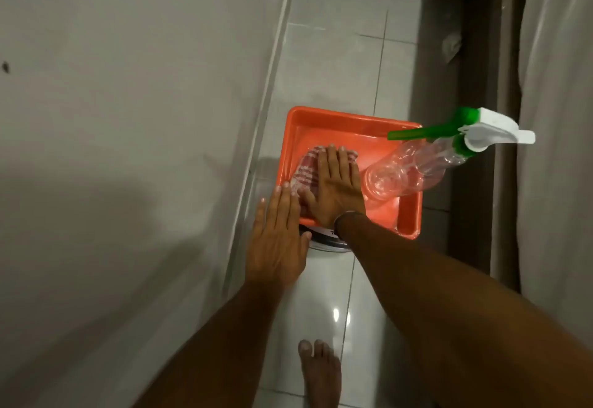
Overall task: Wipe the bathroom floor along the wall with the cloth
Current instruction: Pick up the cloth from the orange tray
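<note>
Landmark: orange tray [290,144] on the floor [333,64], against the wall [128,87].

Nearest: bare foot [319,372].

Left hand [277,237] flat, fingers extended, grasping nothing, at the tray's near-left corner, probably steadying.

Right hand [333,188] spread flat, pressing the cloth [306,172] inside the tray, likely wetting it; bunched, long axis unclear.

Spray bottle [414,167] lies across the tray's right rim, nozzle pointing away.

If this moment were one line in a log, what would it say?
stage: fetching cloth | right hand: flat on cloth in orange tray | left hand: open, at tray edge | spray bottle: in tray
</note>
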A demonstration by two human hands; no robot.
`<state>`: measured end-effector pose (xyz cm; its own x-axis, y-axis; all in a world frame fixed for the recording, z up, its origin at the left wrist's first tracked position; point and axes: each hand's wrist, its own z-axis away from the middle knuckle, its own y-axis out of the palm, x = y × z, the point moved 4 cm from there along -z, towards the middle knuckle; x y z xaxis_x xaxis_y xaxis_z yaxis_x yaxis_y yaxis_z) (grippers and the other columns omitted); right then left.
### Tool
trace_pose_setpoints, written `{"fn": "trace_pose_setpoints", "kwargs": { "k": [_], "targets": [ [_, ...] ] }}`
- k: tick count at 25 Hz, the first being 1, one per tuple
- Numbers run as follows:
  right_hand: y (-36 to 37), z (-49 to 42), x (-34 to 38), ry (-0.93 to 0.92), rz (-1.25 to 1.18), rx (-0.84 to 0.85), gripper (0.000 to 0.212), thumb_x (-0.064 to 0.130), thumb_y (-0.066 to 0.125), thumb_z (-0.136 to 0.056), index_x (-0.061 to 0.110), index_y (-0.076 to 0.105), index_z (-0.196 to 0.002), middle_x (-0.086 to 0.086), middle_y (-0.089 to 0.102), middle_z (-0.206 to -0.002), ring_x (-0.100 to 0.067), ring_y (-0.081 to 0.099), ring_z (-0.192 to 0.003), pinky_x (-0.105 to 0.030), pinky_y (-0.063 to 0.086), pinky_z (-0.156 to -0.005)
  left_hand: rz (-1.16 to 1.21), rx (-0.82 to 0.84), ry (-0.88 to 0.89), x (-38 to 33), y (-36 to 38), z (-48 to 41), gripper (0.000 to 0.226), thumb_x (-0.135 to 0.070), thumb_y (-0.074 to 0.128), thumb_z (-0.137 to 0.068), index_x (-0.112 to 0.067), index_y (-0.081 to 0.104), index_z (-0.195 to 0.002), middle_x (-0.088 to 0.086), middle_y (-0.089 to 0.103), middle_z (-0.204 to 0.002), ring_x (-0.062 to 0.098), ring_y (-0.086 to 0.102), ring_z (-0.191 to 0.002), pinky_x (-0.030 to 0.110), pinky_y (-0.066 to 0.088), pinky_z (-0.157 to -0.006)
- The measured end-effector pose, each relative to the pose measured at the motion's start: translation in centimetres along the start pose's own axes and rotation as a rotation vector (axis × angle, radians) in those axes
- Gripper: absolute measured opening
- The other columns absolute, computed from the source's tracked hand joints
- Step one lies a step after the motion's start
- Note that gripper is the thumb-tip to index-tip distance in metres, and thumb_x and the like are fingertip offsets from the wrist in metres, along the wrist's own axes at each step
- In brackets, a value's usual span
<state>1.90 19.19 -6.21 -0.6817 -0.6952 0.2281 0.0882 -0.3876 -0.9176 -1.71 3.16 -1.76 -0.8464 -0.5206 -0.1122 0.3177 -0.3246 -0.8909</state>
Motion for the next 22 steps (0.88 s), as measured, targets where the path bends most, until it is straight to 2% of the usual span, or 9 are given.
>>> {"fn": "trace_pose_setpoints", "kwargs": {
  "k": [2, 4, 6, 8, 11, 13, 16, 19, 22],
  "targets": [
    [0.7, -0.6, -0.1, 0.022, 0.023, 0.015, 0.102, 0.075, 0.035, -0.102, 0.012, 0.000, -0.174, -0.015, -0.003, -0.183, -0.036, -0.006, -0.169, -0.055, 0.000, -0.135, 0.093, -0.088, 0.001, 0.4, 0.2, -0.2, 0.072, -0.048, 0.030, -0.112, -0.007, 0.006, -0.167, 0.018, 0.000, -0.177, 0.034, -0.005, -0.165, 0.055, 0.007, -0.135],
    [0.9, -0.7, -0.4, 0.026, 0.041, 0.044, 0.109, 0.083, 0.031, -0.097, 0.012, -0.001, -0.173, -0.015, -0.005, -0.182, -0.036, -0.006, -0.169, -0.056, 0.001, -0.135, 0.095, -0.210, 0.037, 0.6, 0.7, 0.1, 0.071, -0.044, 0.049, -0.109, -0.002, 0.028, -0.163, 0.021, 0.024, -0.172, 0.037, 0.018, -0.162, 0.059, 0.026, -0.131],
    [1.0, -0.6, -0.3, 0.021, 0.038, 0.063, 0.112, 0.085, 0.031, -0.096, 0.011, -0.003, -0.173, -0.014, -0.007, -0.182, -0.036, -0.007, -0.169, -0.056, 0.001, -0.135, 0.111, -0.237, 0.041, 0.7, 1.1, -0.2, 0.073, -0.045, 0.054, -0.106, -0.001, 0.035, -0.160, 0.022, 0.032, -0.169, 0.038, 0.025, -0.160, 0.060, 0.031, -0.128],
    [0.6, -0.4, -0.4, 0.019, -0.006, 0.053, 0.106, 0.079, 0.033, -0.100, 0.011, -0.002, -0.173, -0.014, -0.007, -0.182, -0.035, -0.008, -0.169, -0.054, -0.001, -0.136, 0.108, -0.236, 0.057, 0.6, 0.5, -1.2, 0.074, -0.050, 0.045, -0.109, -0.002, 0.029, -0.163, 0.022, 0.026, -0.172, 0.037, 0.019, -0.162, 0.059, 0.023, -0.132],
    [-0.1, 0.6, -0.9, 0.131, -0.224, 0.003, 0.085, 0.058, 0.032, -0.111, 0.010, 0.001, -0.173, -0.014, -0.005, -0.182, -0.032, -0.007, -0.169, -0.054, 0.003, -0.136, 0.089, -0.173, 0.107, -0.2, -0.5, -4.1, 0.073, -0.049, 0.012, -0.109, -0.006, 0.007, -0.167, 0.021, 0.006, -0.177, 0.035, 0.000, -0.165, 0.055, 0.005, -0.136],
    [-0.4, 2.7, -1.4, 0.155, -0.392, -0.060, 0.076, 0.047, 0.026, -0.111, 0.008, 0.006, -0.173, -0.014, 0.002, -0.182, -0.030, -0.002, -0.169, -0.053, 0.007, -0.136, 0.127, -0.171, 0.131, -0.7, -1.4, -6.1, 0.077, -0.050, 0.001, -0.104, -0.006, 0.004, -0.167, 0.020, 0.003, -0.177, 0.035, -0.004, -0.165, 0.055, 0.003, -0.136],
    [0.5, 7.8, -2.3, 0.036, -0.359, -0.149, 0.070, 0.043, 0.025, -0.112, 0.007, 0.019, -0.172, -0.013, 0.014, -0.181, -0.027, 0.007, -0.169, -0.054, 0.012, -0.136, 0.086, -0.166, 0.152, -1.8, -1.8, -9.1, 0.082, -0.057, 0.006, -0.105, -0.004, 0.001, -0.167, 0.021, -0.001, -0.177, 0.035, -0.006, -0.165, 0.054, 0.001, -0.136],
    [2.2, 11.3, -4.2, 0.133, -0.161, -0.188, 0.075, 0.054, 0.026, -0.111, 0.012, 0.019, -0.172, -0.010, 0.014, -0.181, -0.030, 0.006, -0.169, -0.057, 0.005, -0.136, 0.019, -0.133, 0.189, -2.9, -0.6, -11.2, 0.085, -0.062, 0.022, -0.109, -0.008, -0.007, -0.168, 0.019, -0.005, -0.178, 0.034, -0.009, -0.165, 0.054, -0.002, -0.135],
    [3.3, 12.2, -5.3, 0.141, -0.042, -0.201, 0.082, 0.061, 0.031, -0.108, 0.010, 0.020, -0.171, -0.013, 0.015, -0.179, -0.037, 0.010, -0.168, -0.062, 0.008, -0.135, 0.085, -0.050, 0.172, -3.1, 0.3, -12.8, 0.103, -0.076, 0.033, -0.101, -0.013, -0.013, -0.167, 0.016, -0.011, -0.178, 0.034, -0.011, -0.165, 0.055, -0.004, -0.135]
  ]
}}
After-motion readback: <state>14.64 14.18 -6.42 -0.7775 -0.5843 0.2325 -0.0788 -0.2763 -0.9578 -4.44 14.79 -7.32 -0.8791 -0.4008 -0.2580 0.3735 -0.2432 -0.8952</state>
